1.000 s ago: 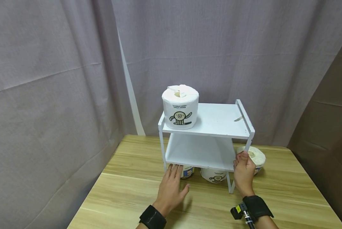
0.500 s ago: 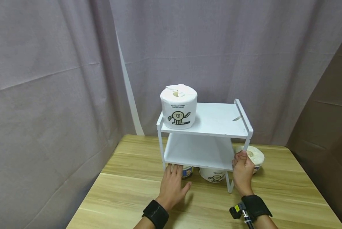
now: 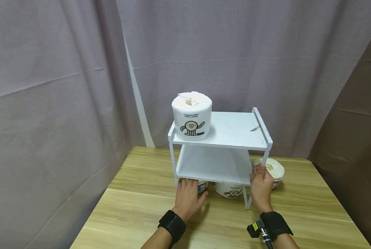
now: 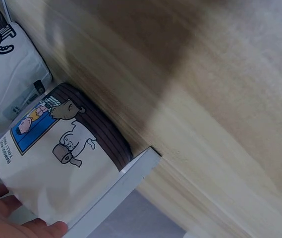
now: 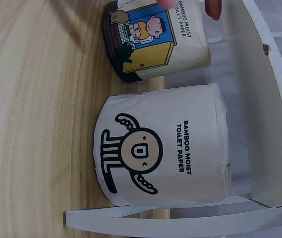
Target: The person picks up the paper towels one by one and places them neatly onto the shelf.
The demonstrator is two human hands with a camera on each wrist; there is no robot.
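Note:
A white two-tier rack stands on the table, with a wrapped toilet roll upright on the left of its upper shelf. Beneath the lower shelf are two more rolls: one with a blue cartoon print on the left, another with a round-headed figure on the right. My left hand reaches under the shelf's front edge, fingertips against the cartoon roll and thumb held away to the side. Its fingertips are hidden by the shelf in the head view. My right hand grips the rack's right front leg.
Another toilet roll stands on the table just right of the rack, partly behind my right hand. The wooden table extends to both sides and in front. Grey curtains hang close behind the rack.
My left hand has shifted slightly forward and to the right, its fingers further under the shelf. My right hand keeps its grip on the leg. The whole head view drifts slightly left.

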